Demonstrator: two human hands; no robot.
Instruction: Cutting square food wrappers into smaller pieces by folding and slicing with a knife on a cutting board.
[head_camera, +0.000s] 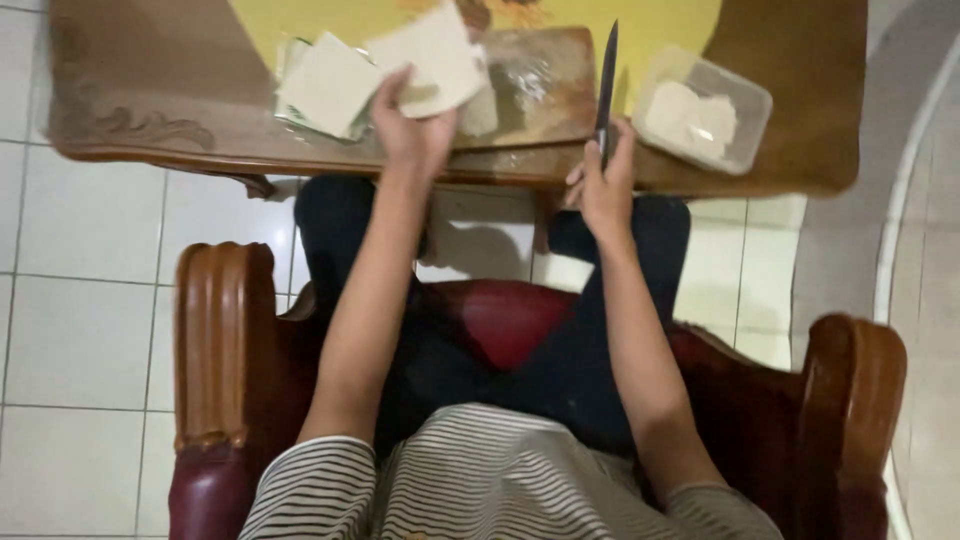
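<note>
1. We see the left hand (412, 128) in the upper middle of the frame, fingers closed around a pale square sheet (432, 58) that it lifts just above the table edge.
2. Left of that sheet, in the upper left-centre, a stack of similar pale squares (325, 85) lies on the wooden table (150, 90), just beside the hand.
3. Behind the held sheet we make out a wooden cutting board (535, 85), dusted with something white, lying flat on the table at the top centre.
4. The right hand (603, 185) sits right of centre at the table's near edge, wrapped tightly round the handle of a knife (607, 85); the dark blade points up the frame, over the board's right edge.
5. At the upper right, a clear plastic container (702, 108) holding a white, crumbly filling stands on the table, near the knife but apart from it.
6. A yellow cloth (660, 25) covers the table's far part along the top edge.
7. Below, we see the person's lap and the carved wooden armrests of a red-cushioned chair (215, 340) on white floor tiles.
</note>
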